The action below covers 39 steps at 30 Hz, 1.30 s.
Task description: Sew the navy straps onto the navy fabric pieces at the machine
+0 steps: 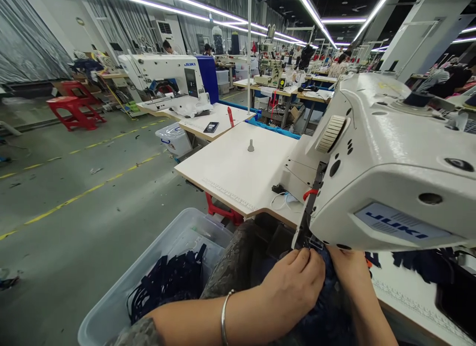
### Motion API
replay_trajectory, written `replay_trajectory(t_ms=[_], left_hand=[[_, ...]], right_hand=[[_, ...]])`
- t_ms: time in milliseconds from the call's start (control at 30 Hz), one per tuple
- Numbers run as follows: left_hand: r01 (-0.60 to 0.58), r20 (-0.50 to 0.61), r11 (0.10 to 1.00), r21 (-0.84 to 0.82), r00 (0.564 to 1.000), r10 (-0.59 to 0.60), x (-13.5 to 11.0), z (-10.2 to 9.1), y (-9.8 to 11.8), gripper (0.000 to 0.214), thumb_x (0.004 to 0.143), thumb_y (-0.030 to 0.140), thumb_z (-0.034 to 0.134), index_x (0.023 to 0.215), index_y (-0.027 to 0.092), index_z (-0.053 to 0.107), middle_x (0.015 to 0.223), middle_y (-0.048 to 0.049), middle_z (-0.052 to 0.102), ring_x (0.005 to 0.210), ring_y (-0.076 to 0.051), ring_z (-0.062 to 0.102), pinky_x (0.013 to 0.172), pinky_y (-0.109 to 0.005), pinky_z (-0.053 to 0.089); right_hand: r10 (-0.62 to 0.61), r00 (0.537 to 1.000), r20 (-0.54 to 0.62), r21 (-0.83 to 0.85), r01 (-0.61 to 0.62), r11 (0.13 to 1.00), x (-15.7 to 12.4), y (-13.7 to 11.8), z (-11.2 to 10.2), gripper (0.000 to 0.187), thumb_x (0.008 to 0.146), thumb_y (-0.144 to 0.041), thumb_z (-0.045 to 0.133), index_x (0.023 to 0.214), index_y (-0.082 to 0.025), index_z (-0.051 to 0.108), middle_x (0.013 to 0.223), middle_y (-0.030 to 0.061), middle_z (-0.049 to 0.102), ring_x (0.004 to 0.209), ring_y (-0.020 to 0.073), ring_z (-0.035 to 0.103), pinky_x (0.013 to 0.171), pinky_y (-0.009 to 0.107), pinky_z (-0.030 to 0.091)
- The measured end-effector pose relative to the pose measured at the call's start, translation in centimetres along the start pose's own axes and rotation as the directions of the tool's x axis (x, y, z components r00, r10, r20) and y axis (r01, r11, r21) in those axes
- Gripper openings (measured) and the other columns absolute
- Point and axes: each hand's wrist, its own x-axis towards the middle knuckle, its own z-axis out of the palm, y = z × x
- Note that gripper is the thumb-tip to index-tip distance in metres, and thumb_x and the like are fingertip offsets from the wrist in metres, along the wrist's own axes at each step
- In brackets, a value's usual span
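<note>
A white JUKI sewing machine (401,187) fills the right side, its needle area low at the left end of the head. Dark navy fabric (327,311) hangs beneath that end and falls toward my lap. With fingers curled together, my left hand (295,284) pinches the fabric's edge just below the presser area; a silver bracelet (223,318) circles that wrist. My right hand (349,271) is on the other side of the cloth, close under the machine head. Its fingertips are partly covered by the head and the fabric, but the hand appears closed on the cloth.
A white worktable (230,157) with a small grey peg (251,145) extends ahead. Beside my left arm stands a clear plastic bin (107,296) of navy strips (167,281). A second JUKI machine (163,73), a phone (211,127) and red stools (72,110) are farther off.
</note>
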Motion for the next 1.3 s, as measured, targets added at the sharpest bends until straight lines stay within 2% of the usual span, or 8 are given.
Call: replay_trajectory(t_ms=[100,333,567,700,900,1033,1200,1300], left_hand=[[0.018,-0.001,0.999,-0.043,1.0,-0.018,0.2,0.0,-0.1,0.035,0.098,0.023,0.046,0.125,0.003,0.053,0.125,-0.0157,0.056,0.111,-0.021,0.056,0.096,-0.031,0.044],[0.061,-0.045,0.994,-0.09,0.997,-0.066,0.9,0.3,-0.5,0.037,0.102,0.03,0.04,0.122,0.003,0.056,0.119,-0.0122,0.059,0.106,-0.02,0.057,0.093,-0.03,0.046],[0.054,-0.02,0.993,-0.102,0.998,-0.056,1.0,0.1,-0.6,0.039,0.101,0.034,0.043,0.121,0.003,0.056,0.118,-0.013,0.059,0.107,-0.021,0.057,0.094,-0.031,0.045],[0.047,-0.007,0.994,-0.097,0.999,-0.047,0.9,-0.3,-0.7,0.039,0.101,0.035,0.043,0.119,0.003,0.057,0.119,-0.0142,0.059,0.109,-0.02,0.056,0.092,-0.031,0.047],[0.047,-0.027,0.995,-0.085,0.998,-0.049,0.9,-0.2,-0.7,0.036,0.102,0.032,0.043,0.117,0.004,0.059,0.12,-0.014,0.059,0.108,-0.02,0.057,0.092,-0.031,0.047],[0.068,-0.113,0.995,-0.076,0.991,-0.077,0.8,0.6,-0.3,0.035,0.101,0.032,0.044,0.118,0.006,0.06,0.117,-0.011,0.061,0.106,-0.02,0.059,0.092,-0.029,0.047],[0.174,-0.255,0.981,-0.082,0.948,-0.189,0.6,2.0,0.1,0.028,0.1,0.025,0.043,0.113,0.009,0.063,0.112,-0.0103,0.066,0.101,-0.021,0.062,0.09,-0.032,0.047],[0.115,-0.399,0.987,-0.114,0.904,-0.151,0.6,2.8,-0.9,0.032,0.102,0.022,0.035,0.11,0.012,0.064,0.109,-0.0089,0.068,0.1,-0.021,0.063,0.088,-0.032,0.048]], right_hand=[[-0.018,1.0,-0.023,0.002,0.018,1.0,0.0,0.2,0.0,0.028,0.076,-0.035,0.057,0.093,-0.019,0.072,0.087,0.0076,0.075,0.097,0.0277,0.065,0.09,0.038,0.048],[-0.159,0.98,-0.122,-0.04,0.155,0.987,1.3,0.9,0.5,0.03,0.075,-0.04,0.059,0.096,-0.02,0.069,0.096,0.0085,0.073,0.101,0.0284,0.061,0.087,0.041,0.049],[-0.139,0.986,-0.096,-0.042,0.136,0.99,1.6,1.1,0.6,0.028,0.077,-0.036,0.059,0.097,-0.019,0.069,0.1,0.0149,0.071,0.106,0.0338,0.058,0.086,0.047,0.048],[-0.121,0.989,-0.091,-0.029,0.118,0.993,1.5,1.4,0.6,0.032,0.076,-0.035,0.058,0.102,-0.019,0.067,0.104,0.0134,0.07,0.11,0.0328,0.057,0.089,0.047,0.048],[-0.074,0.997,-0.018,0.063,0.075,0.995,1.3,1.4,0.6,0.03,0.076,-0.033,0.057,0.1,-0.02,0.068,0.104,0.013,0.071,0.112,0.0332,0.056,0.092,0.048,0.046],[-0.054,0.998,0.018,0.123,0.051,0.991,1.3,0.7,0.9,0.032,0.074,-0.033,0.056,0.101,-0.022,0.069,0.101,0.0113,0.072,0.109,0.0322,0.059,0.092,0.047,0.047],[-0.032,0.997,-0.064,0.135,0.04,0.99,1.6,-1.1,1.2,0.035,0.072,-0.031,0.055,0.103,-0.023,0.069,0.096,0.009,0.073,0.101,0.0292,0.063,0.086,0.042,0.051],[-0.03,0.993,-0.116,0.17,0.049,0.984,1.9,-2.0,1.4,0.033,0.074,-0.027,0.05,0.099,-0.021,0.07,0.091,0.0084,0.073,0.089,0.0264,0.067,0.081,0.039,0.053]])
